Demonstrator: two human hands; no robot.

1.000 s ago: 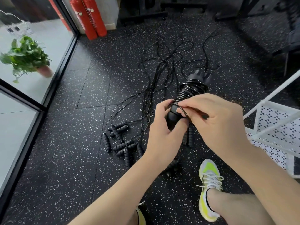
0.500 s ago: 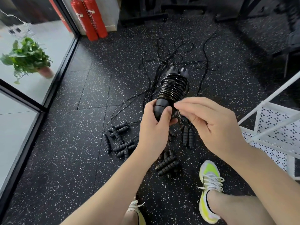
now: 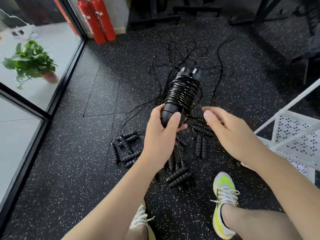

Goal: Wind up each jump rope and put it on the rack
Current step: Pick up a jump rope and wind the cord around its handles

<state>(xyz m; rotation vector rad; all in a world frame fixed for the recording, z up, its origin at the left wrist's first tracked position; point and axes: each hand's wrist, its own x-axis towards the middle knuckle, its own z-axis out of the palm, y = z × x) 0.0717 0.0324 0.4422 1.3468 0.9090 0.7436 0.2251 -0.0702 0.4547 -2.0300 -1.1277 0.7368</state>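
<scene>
Cord sits coiled round the jump rope (image 3: 181,94) handles that my left hand (image 3: 161,135) grips above the floor, my right hand (image 3: 230,134) spread empty beside it, so I should squeeze firmly while carrying it to the rack (image 3: 294,135).

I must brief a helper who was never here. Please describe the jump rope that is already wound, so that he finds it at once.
Start from the white rack at the right edge; beside it, over the speckled floor, the left hand grips the wound jump rope. Its cord is coiled tightly round both handles, while the other ropes lie loose on the floor.
</scene>
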